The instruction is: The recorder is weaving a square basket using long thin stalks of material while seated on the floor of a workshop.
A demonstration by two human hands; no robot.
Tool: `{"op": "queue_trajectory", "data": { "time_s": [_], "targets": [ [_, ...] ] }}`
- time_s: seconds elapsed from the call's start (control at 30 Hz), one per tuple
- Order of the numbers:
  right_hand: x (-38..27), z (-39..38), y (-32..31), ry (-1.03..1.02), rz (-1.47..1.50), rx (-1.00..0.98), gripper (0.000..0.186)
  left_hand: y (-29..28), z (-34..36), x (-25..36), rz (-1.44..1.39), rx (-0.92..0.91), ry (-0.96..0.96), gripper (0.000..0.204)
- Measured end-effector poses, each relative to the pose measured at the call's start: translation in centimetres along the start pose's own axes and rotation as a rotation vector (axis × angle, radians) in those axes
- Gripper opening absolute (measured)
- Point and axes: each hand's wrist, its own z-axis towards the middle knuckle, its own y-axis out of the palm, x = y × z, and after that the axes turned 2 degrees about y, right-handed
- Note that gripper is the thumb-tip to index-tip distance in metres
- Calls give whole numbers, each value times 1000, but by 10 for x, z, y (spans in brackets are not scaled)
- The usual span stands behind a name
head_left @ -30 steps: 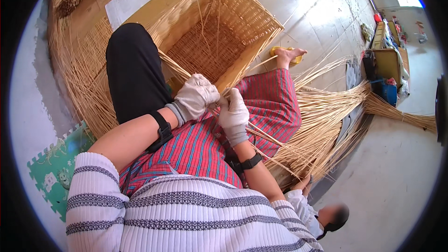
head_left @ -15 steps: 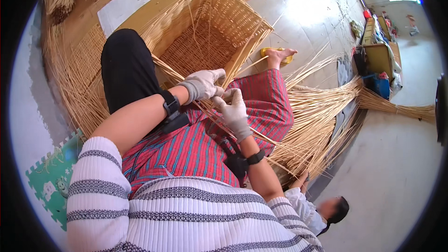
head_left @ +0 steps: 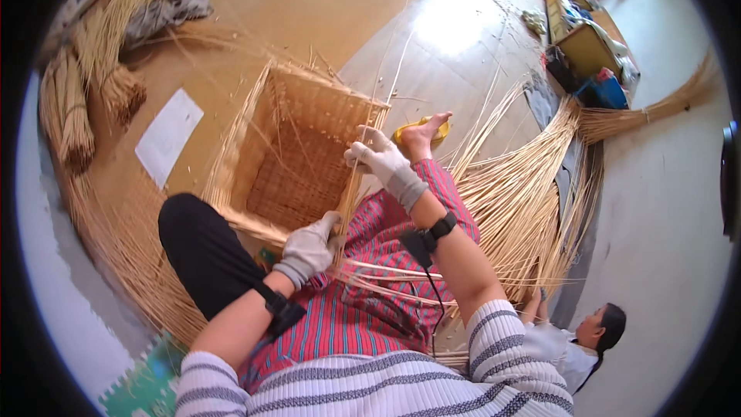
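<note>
A square woven wicker basket (head_left: 305, 177) tilts in front of my legs, its mouth facing me, with loose canes sticking out along its rim. My left hand (head_left: 309, 249), in a pale work glove, is closed on its near right corner, thumb up against the edge. Farther along the right side, my gloved right hand (head_left: 380, 159) has its fingers bent over the rim near the far corner. Several long pale canes (head_left: 390, 272) trail from the near corner across my red checked cloth (head_left: 340, 324). The undersides of both hands are hidden.
A large fan of loose canes (head_left: 513, 193) lies at the right, where another person (head_left: 575, 347) sits with hands on it. Tied cane bundles (head_left: 73, 112) and a white sheet (head_left: 170, 137) are at the left. Behind stand a box (head_left: 587, 54) and a blue bin (head_left: 606, 91).
My hands have parted: the right has moved to the far part of the rim, the left nearer to me on the corner. The basket has turned and shows more squarely; my view has shifted.
</note>
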Motion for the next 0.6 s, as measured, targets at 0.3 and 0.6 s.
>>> {"op": "queue_trajectory", "data": {
  "time_s": [0.3, 0.6],
  "targets": [
    [-5, 98, -95, -259, -434, 222, 19, -17, 12, 10, -31, -209, -80, 84],
    [18, 33, -37, -629, -757, 601, 25, -17, 14, 7, -43, -258, -131, 79]
  ]
}}
